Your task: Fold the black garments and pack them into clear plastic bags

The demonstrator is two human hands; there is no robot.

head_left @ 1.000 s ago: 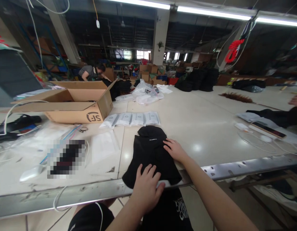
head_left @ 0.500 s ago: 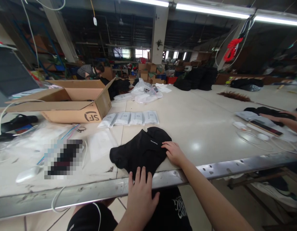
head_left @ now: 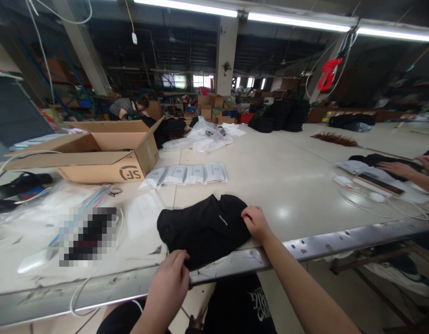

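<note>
A black fabric garment (head_left: pixel 203 227) with a small white label lies flat at the near edge of the white table (head_left: pixel 291 185). My left hand (head_left: pixel 170 280) pinches its near lower edge at the metal table rim. My right hand (head_left: pixel 256 222) grips the garment's right side with curled fingers. The cloth now lies sideways, spread to the left.
An open cardboard box (head_left: pixel 106 150) stands at the left. A row of white packets (head_left: pixel 184 175) lies behind the garment. Clear plastic bags (head_left: pixel 144 213) and cables lie to the left. Another person's hands (head_left: pixel 405 169) work at the far right on black cloth.
The garment has been turned from lengthwise to sideways, its bulk swung left. My left hand went from flat on the cloth to pinching its near edge; my right hand's fingers curled onto it.
</note>
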